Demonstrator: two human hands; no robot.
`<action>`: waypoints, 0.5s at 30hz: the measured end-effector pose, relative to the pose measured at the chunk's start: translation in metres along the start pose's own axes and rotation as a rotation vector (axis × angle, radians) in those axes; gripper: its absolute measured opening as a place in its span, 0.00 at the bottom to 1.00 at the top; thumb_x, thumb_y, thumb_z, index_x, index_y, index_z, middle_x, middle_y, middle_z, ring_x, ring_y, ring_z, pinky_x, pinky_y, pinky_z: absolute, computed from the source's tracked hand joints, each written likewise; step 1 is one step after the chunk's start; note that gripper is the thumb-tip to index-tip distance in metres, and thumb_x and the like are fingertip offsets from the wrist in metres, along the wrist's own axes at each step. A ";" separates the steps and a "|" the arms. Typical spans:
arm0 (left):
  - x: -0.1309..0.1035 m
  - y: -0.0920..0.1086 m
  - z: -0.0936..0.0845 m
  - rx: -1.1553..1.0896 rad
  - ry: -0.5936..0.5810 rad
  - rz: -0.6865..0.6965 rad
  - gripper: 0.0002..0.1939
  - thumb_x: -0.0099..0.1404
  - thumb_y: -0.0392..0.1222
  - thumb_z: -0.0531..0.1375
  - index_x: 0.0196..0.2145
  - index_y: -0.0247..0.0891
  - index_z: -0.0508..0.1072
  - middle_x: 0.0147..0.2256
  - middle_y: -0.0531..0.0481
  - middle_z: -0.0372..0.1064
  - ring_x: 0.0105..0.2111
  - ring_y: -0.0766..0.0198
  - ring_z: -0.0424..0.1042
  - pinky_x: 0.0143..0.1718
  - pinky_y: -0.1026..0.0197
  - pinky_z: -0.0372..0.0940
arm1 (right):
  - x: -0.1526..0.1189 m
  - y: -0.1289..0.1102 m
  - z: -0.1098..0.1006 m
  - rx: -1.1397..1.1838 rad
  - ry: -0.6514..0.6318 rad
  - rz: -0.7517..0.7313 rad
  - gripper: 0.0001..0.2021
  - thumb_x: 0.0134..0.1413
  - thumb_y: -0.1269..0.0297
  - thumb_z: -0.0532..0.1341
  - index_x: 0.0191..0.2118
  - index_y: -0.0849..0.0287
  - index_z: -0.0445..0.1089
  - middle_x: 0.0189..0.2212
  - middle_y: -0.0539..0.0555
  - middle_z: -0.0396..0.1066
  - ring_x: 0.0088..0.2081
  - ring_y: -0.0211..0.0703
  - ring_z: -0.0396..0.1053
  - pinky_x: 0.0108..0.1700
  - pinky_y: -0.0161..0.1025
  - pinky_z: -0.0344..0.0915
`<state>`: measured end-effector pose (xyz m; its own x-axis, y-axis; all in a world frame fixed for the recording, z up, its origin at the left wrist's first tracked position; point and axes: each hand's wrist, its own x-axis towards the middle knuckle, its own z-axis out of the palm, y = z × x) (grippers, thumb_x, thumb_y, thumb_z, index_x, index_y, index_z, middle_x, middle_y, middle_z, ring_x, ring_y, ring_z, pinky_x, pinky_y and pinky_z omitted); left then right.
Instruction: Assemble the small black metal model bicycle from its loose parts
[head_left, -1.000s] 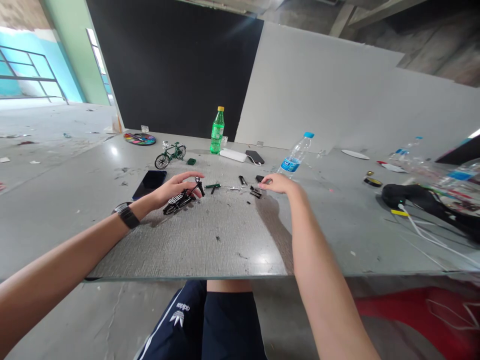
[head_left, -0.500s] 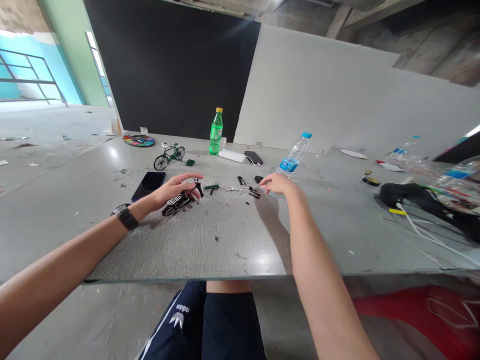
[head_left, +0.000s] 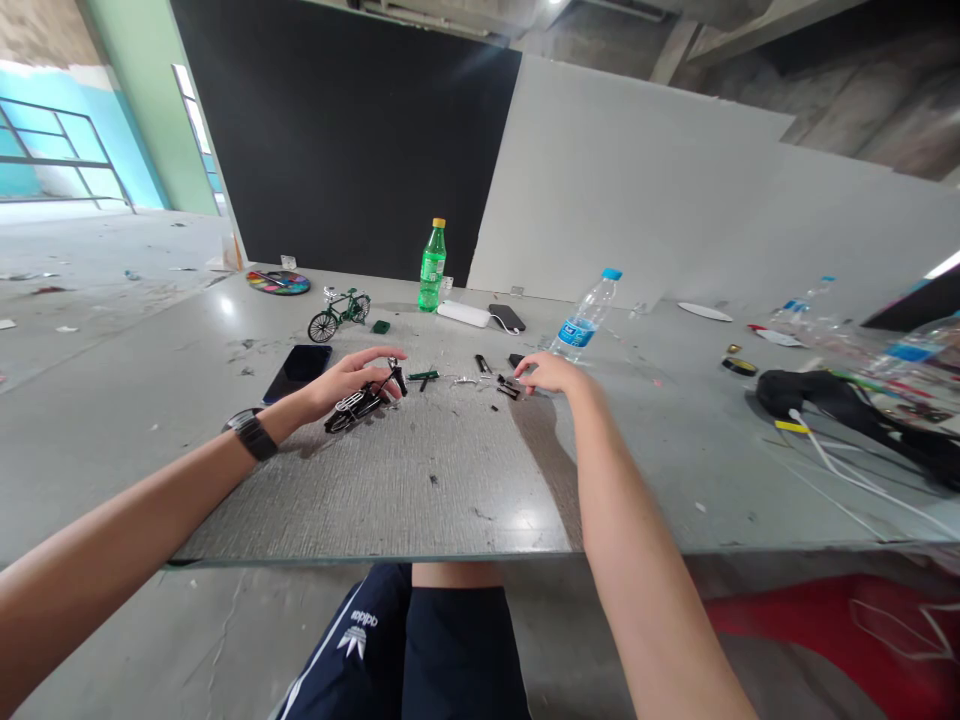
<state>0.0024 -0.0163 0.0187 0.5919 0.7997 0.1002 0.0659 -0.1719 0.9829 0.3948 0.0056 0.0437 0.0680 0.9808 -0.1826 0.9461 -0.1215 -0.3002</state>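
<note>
My left hand (head_left: 346, 383) rests around a black model bicycle (head_left: 358, 407) with a pale rear rack, fingers curved over its frame and the front end standing tilted up. Its front wheel does not show. My right hand (head_left: 551, 373) is lowered to the table with fingertips drawn together over a cluster of small black parts (head_left: 508, 391); what they pinch, if anything, is too small to make out. Between the hands lie a dark green rod-like piece (head_left: 423, 376), thin silvery parts (head_left: 466, 380) and a small black piece (head_left: 481, 363).
Behind stand a green model bicycle (head_left: 339, 315), a green bottle (head_left: 433, 266) and a water bottle (head_left: 585, 318). A phone (head_left: 298, 372) lies by my left wrist. A white power bank (head_left: 463, 313) is cabled to a phone (head_left: 507, 318). Black headgear with cables (head_left: 806, 390) lies right.
My right hand has shifted very slightly left and down over the small parts. The left hand and the black bicycle stay in place.
</note>
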 end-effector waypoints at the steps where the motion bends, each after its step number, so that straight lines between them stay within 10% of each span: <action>1: 0.000 0.001 0.000 0.006 0.003 -0.002 0.26 0.68 0.47 0.58 0.62 0.36 0.65 0.36 0.42 0.80 0.39 0.55 0.77 0.42 0.54 0.64 | 0.001 0.000 0.000 0.000 -0.001 -0.002 0.15 0.52 0.70 0.62 0.47 0.58 0.76 0.26 0.50 0.79 0.27 0.38 0.69 0.29 0.34 0.56; 15: -0.001 0.000 0.000 -0.010 0.001 -0.012 0.26 0.69 0.48 0.58 0.61 0.37 0.65 0.37 0.42 0.80 0.40 0.55 0.77 0.41 0.53 0.65 | 0.005 0.002 0.004 0.038 0.026 -0.014 0.12 0.52 0.73 0.63 0.42 0.57 0.77 0.25 0.50 0.78 0.31 0.41 0.73 0.34 0.33 0.61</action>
<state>0.0019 -0.0168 0.0190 0.5902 0.8023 0.0889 0.0652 -0.1571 0.9854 0.3955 0.0099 0.0387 0.0633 0.9861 -0.1536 0.9342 -0.1127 -0.3385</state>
